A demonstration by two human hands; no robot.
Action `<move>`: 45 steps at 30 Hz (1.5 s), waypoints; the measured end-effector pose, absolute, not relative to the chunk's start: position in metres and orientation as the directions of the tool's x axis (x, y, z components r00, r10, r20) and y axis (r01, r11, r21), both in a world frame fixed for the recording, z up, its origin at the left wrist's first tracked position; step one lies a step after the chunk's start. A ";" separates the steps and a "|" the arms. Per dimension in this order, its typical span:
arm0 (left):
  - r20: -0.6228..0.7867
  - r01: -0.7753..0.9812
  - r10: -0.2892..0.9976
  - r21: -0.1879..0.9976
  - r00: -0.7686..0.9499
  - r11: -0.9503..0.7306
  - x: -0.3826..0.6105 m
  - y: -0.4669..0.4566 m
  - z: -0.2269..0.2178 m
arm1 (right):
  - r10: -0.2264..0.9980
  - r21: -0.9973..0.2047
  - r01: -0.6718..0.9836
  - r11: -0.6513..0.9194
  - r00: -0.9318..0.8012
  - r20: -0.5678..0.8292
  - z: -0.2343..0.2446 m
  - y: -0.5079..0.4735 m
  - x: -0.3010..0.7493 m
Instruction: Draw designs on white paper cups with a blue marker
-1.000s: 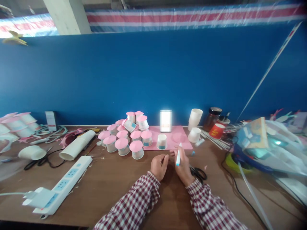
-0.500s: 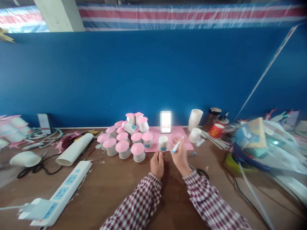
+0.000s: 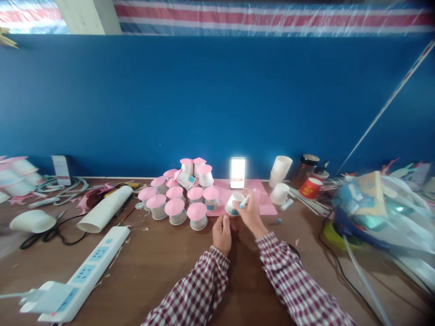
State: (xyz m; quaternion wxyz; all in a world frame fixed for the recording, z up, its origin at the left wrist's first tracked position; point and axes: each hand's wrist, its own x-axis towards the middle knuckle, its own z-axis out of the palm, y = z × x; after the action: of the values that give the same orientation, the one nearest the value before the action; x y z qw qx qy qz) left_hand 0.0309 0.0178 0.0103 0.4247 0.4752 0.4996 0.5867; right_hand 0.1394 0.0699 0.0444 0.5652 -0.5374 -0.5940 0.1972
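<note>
In my right hand [image 3: 250,213] is a white marker [image 3: 245,200] with a light-blue end, gripped between the fingers. That end lies against or very close to the side of a white paper cup [image 3: 234,202] with a blue patch. The cup is upside down and tilted on a pink sheet [image 3: 222,186]; whether my right fingers also touch it I cannot tell. My left hand [image 3: 222,234] rests closed on the table just in front of the cup, and the inside of its fingers is hidden. To the left stand several cups topped with pink paper cones [image 3: 175,207].
Behind the cup a lit phone [image 3: 237,174] stands upright. Stacked white cups [image 3: 280,170], another white cup [image 3: 279,194], a red cup [image 3: 310,188] and a dark-lidded jar [image 3: 307,167] are at right. A power strip [image 3: 90,267] and cup stack [image 3: 105,209] lie left.
The cup has gone from upright on its rim to tilted. My right hand has moved slightly left with the marker, bringing its blue end to the cup. My left hand stays closed in place.
</note>
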 end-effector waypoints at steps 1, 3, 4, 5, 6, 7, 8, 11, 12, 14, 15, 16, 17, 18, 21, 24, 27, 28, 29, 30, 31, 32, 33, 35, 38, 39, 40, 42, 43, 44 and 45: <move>0.127 -0.045 0.971 0.989 -0.200 -0.139 0.031 0.018 0.010 | 0.874 -0.875 0.336 0.347 0.222 0.432 0.048 0.067 0.144; 0.090 -0.134 0.973 0.984 -0.213 -0.120 0.032 0.020 0.009 | 0.895 -0.913 0.200 0.355 0.209 0.394 0.053 0.060 0.154; 0.049 -0.207 0.978 0.974 -0.203 -0.092 0.032 0.020 0.009 | 0.900 -0.920 0.155 0.361 0.201 0.387 0.056 0.056 0.159; -0.004 -0.294 0.983 0.954 -0.183 -0.051 0.033 0.020 0.009 | 0.911 -0.927 0.116 0.357 0.178 0.373 0.057 0.052 0.163; -0.059 -0.384 0.986 0.923 -0.155 -0.006 0.034 0.020 0.010 | 0.927 -0.935 0.077 0.346 0.126 0.353 0.058 0.048 0.166; -0.104 -0.463 0.987 0.885 -0.122 0.037 0.034 0.020 0.011 | 0.935 -0.940 0.048 0.338 0.092 0.341 0.059 0.044 0.169; -0.139 -0.523 0.986 0.849 -0.089 0.073 0.035 0.020 0.013 | 0.941 -0.942 0.034 0.334 0.056 0.335 0.060 0.041 0.171; -0.207 -0.612 0.978 0.770 0.024 0.178 0.035 0.018 0.019 | 0.939 -0.937 0.069 0.344 -0.042 0.342 0.060 0.033 0.173; -0.225 -0.630 0.972 0.745 0.069 0.217 0.035 0.018 0.020 | 0.937 -0.934 0.086 0.348 -0.066 0.343 0.061 0.031 0.173; -0.248 -0.662 0.957 0.694 0.150 0.284 0.035 0.016 0.022 | 0.936 -0.932 0.101 0.348 -0.089 0.340 0.060 0.029 0.172; -0.248 -0.674 0.953 0.675 0.176 0.300 0.035 0.016 0.023 | 0.938 -0.933 0.103 0.345 -0.083 0.337 0.060 0.029 0.172; -0.244 -0.682 0.951 0.664 0.188 0.306 0.035 0.015 0.023 | 0.940 -0.934 0.105 0.341 -0.063 0.336 0.059 0.030 0.173; -0.240 -0.684 0.951 0.662 0.192 0.305 0.035 0.015 0.023 | 0.941 -0.935 0.112 0.337 -0.034 0.335 0.058 0.031 0.173; -0.238 -0.683 0.952 0.665 0.192 0.303 0.035 0.015 0.022 | 0.941 -0.934 0.123 0.335 -0.004 0.337 0.057 0.032 0.173; -0.228 -0.672 0.952 0.674 0.204 0.305 0.034 0.016 0.020 | 0.932 -0.921 0.189 0.342 0.061 0.358 0.056 0.036 0.174; -0.221 -0.663 0.945 0.674 0.241 0.327 0.035 0.016 0.018 | 0.918 -0.893 0.274 0.357 0.072 0.389 0.056 0.038 0.172; -0.246 -0.661 0.945 0.675 0.217 0.328 0.036 0.017 0.017 | 0.897 -0.858 0.350 0.376 0.096 0.432 0.056 0.041 0.169; -0.265 -0.658 0.946 0.681 0.188 0.322 0.036 0.017 0.016 | 0.886 -0.845 0.375 0.380 0.114 0.449 0.056 0.042 0.168; -0.285 -0.652 0.947 0.691 0.151 0.312 0.037 0.018 0.016 | 0.872 -0.831 0.403 0.384 0.136 0.469 0.055 0.043 0.167; -0.301 -0.644 0.947 0.705 0.110 0.299 0.038 0.018 0.015 | 0.857 -0.814 0.434 0.386 0.157 0.490 0.055 0.044 0.165; -0.307 -0.632 0.949 0.723 0.070 0.280 0.038 0.018 0.015 | 0.842 -0.794 0.468 0.389 0.169 0.512 0.054 0.046 0.163; -0.300 -0.620 0.953 0.742 0.035 0.256 0.039 0.018 0.014 | 0.829 -0.771 0.500 0.394 0.168 0.533 0.053 0.048 0.161; -0.279 -0.608 0.960 0.760 0.012 0.229 0.039 0.018 0.013 | 0.820 -0.749 0.528 0.401 0.157 0.550 0.051 0.050 0.159; -0.216 -0.583 0.976 0.794 -0.006 0.172 0.039 0.017 0.013 | 0.813 -0.708 0.571 0.414 0.117 0.570 0.047 0.054 0.154; -0.139 -0.547 0.990 0.832 -0.032 0.099 0.039 0.016 0.013 | 0.807 -0.665 0.624 0.410 0.091 0.583 0.040 0.061 0.146; -0.124 -0.534 0.992 0.841 -0.039 0.084 0.039 0.015 0.013 | 0.807 -0.656 0.635 0.407 0.086 0.584 0.039 0.063 0.144; -0.114 -0.523 0.993 0.849 -0.043 0.075 0.038 0.015 0.013 | 0.810 -0.652 0.639 0.407 0.077 0.581 0.037 0.065 0.141; -0.111 -0.503 0.993 0.861 -0.036 0.079 0.038 0.015 0.013 | 0.818 -0.661 0.622 0.420 0.057 0.572 0.034 0.067 0.137; -0.112 -0.494 0.993 0.866 -0.031 0.083 0.038 0.015 0.013 | 0.823 -0.672 0.603 0.430 0.044 0.566 0.032 0.069 0.135; -0.112 -0.486 0.993 0.870 -0.027 0.085 0.038 0.015 0.013 | 0.827 -0.685 0.581 0.440 0.034 0.560 0.031 0.069 0.134; -0.109 -0.480 0.994 0.873 -0.024 0.085 0.038 0.016 0.013 | 0.832 -0.698 0.559 0.448 0.026 0.555 0.030 0.070 0.133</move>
State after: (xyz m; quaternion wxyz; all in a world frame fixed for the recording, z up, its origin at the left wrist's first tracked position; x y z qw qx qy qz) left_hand 0.0384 0.0157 0.0126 0.6197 0.3227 0.3978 0.5946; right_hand 0.1325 0.0702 0.0301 0.5052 -0.5077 -0.6847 0.1352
